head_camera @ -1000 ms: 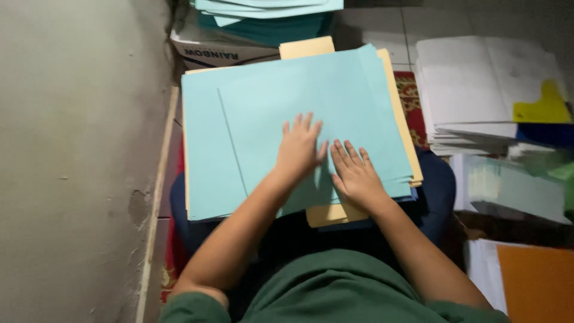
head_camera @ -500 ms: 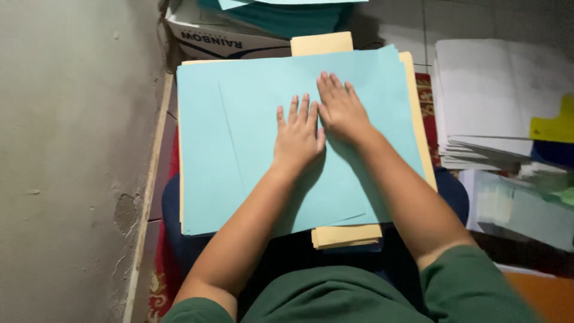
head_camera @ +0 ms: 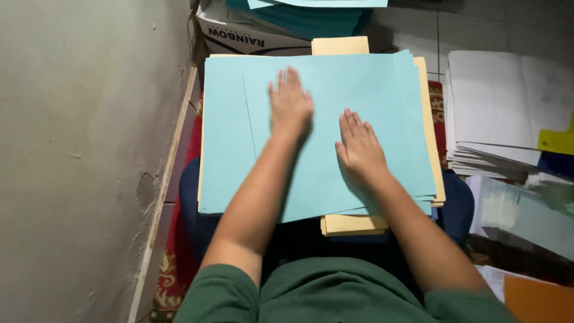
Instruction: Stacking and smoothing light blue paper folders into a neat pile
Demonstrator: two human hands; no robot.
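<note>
1. The left hand (head_camera: 290,106) lies flat, palm down and fingers together, on the top light blue sheet (head_camera: 382,107). It grips nothing. It looks a little blurred.
2. The right hand (head_camera: 360,148) is also flat and open on the same sheet, at about 4 o'clock from the left hand. It holds nothing.
3. The blue sheets lie in the middle of the view on a stack of pale yellow folders (head_camera: 350,225). The yellow shows at 12 o'clock, along the 3 o'clock edge and at 6 o'clock.
4. At 12 o'clock from the sheets stands a white cardboard box (head_camera: 239,36) with dark printed letters on its side. Teal and light blue paper (head_camera: 311,18) lies on top of it.
5. At 3 o'clock is a thick pile of white paper (head_camera: 502,113). A yellow piece (head_camera: 556,140) sits at its right edge.
6. At 5 o'clock, in the corner, there is an orange folder (head_camera: 538,302).
7. A grey wall (head_camera: 84,149) fills the 9 o'clock side.
8. Half a second ago the right hand was at the far part of the sheet, beyond the left hand. Now the left hand is further forward and the right hand is nearer to the body.
</note>
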